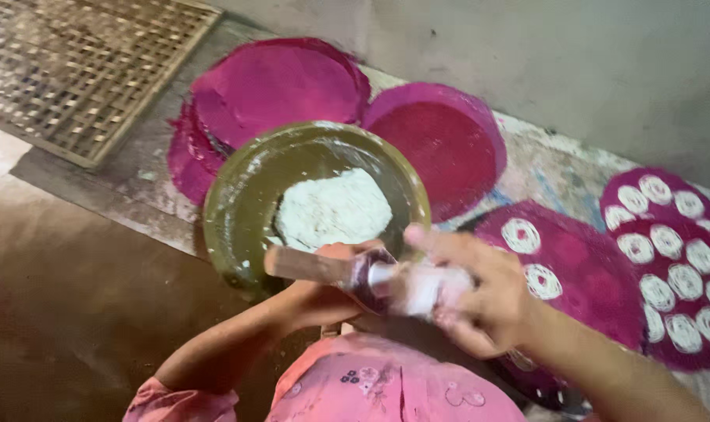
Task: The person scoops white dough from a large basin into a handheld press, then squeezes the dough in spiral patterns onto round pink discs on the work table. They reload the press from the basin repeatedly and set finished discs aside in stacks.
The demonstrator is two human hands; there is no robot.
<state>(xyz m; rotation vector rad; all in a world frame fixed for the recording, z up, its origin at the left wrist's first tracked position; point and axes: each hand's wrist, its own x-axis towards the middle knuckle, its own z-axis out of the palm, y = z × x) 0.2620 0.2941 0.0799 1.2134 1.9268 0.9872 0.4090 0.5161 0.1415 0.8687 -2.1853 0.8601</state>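
While the left hand (324,293) grips a dough-filled press (386,285), the right hand (472,293) wraps its end, beside the bowl (238,203).

I see no packages, labels, signs or screens anywhere in front of me, from left edge to right.
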